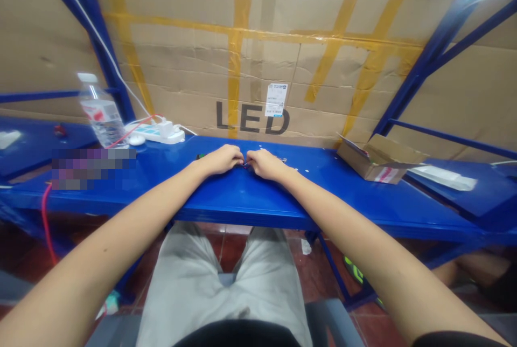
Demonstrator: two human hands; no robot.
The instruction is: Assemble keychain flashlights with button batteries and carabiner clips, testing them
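Sitting in grey trousers (177,282), the person faced a blue table (242,196). Over its near edge 2 bare forearms reached in to the left hand (224,159) and the right hand (262,164), which nearly met at the fingertips. Both were curled, thumb and fingers drawn into a pinch, seemingly on 1 small dark piece (245,164) between them, low over the tabletop (fingers and blur hid its shape, and I could not tell which hand bore it). By its size it was probably light and easily dropped; whether it was stiff or soft did not show. A gentle fingertip hold at its 2 ends looked surest. A green item (200,157) lay partly hidden beside the left wrist; small bright bits (285,160) lay past the right hand. Farther off, an open cardboard box (379,162) stood to the right, a bottle (100,112) and a power strip (157,132) to the left. Behind them rose a cardboard panel (194,77) marked LED.
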